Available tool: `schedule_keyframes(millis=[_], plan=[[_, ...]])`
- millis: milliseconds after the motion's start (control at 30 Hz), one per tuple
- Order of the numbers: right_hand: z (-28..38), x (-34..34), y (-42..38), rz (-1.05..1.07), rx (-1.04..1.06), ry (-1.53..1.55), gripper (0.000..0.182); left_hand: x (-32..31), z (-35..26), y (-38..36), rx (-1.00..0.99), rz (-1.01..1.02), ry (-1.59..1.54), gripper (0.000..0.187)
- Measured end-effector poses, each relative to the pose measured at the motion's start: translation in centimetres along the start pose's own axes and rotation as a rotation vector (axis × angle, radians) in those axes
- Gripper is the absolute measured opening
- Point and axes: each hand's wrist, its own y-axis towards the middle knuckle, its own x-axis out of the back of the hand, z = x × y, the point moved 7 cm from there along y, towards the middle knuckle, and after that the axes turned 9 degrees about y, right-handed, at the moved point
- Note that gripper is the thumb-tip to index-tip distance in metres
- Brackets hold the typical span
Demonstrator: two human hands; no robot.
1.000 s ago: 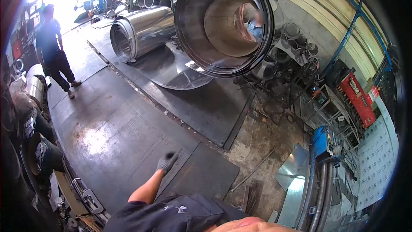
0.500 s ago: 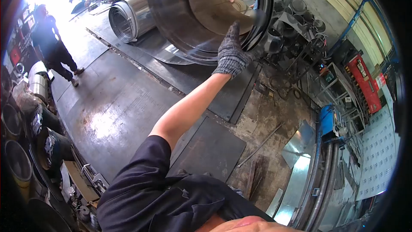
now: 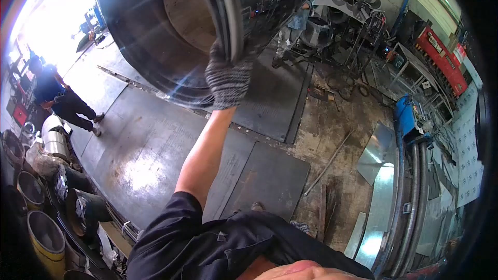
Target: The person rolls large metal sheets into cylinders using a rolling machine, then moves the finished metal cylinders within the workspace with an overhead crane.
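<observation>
My left hand [image 3: 228,83], in a grey striped knit glove, is raised in front of me. Its fingers close around the near edge of a large sheet metal roll [image 3: 140,36]. The roll is dark and shiny, with overlapping layers at its rim and a wide hollow middle. Part of it lies beyond the top of the view. Low beside my body, a small patch of the same striped knit shows at my right hand [image 3: 301,226]; its fingers are hidden behind my shirt.
A person [image 3: 59,93] stands at the left; another [image 3: 293,28] is beyond the roll near metal fittings [image 3: 316,31]. Dark plates [image 3: 270,176] cover the floor. A thin rod [image 3: 329,163], sheet strips [image 3: 381,197] and long pipes [image 3: 415,207] lie right; drums [image 3: 46,236] stand left.
The roll and my left hand have shifted left in view, and my grip now wraps the rim. A person behind the roll has come into view. The person at left has turned slightly.
</observation>
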Motion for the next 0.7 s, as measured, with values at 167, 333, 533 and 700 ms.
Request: schedule_keyframes(millis=[167, 333, 533, 700], plan=[[6.0, 1.4, 2.0, -0.018, 0.073, 0.355, 0.041, 5.3, 1.8, -0.8, -0.071, -0.152, 0.103, 0.038], [11.7, 3.8, -2.1, -0.082, 0.172, 0.473, 0.037, 12.8, 6.3, -1.0, -0.304, -0.258, 0.694, 0.046], [6.3, 4.6, -1.8, -0.078, -0.005, 0.434, 0.045, 22.0, 9.9, 3.0, -0.286, -0.274, 0.006, 0.058], [-0.4, 2.9, -1.7, 0.133, 0.012, -0.067, 0.057, 33.0, 14.5, 7.0, -0.354, -0.267, 0.364, 0.058]])
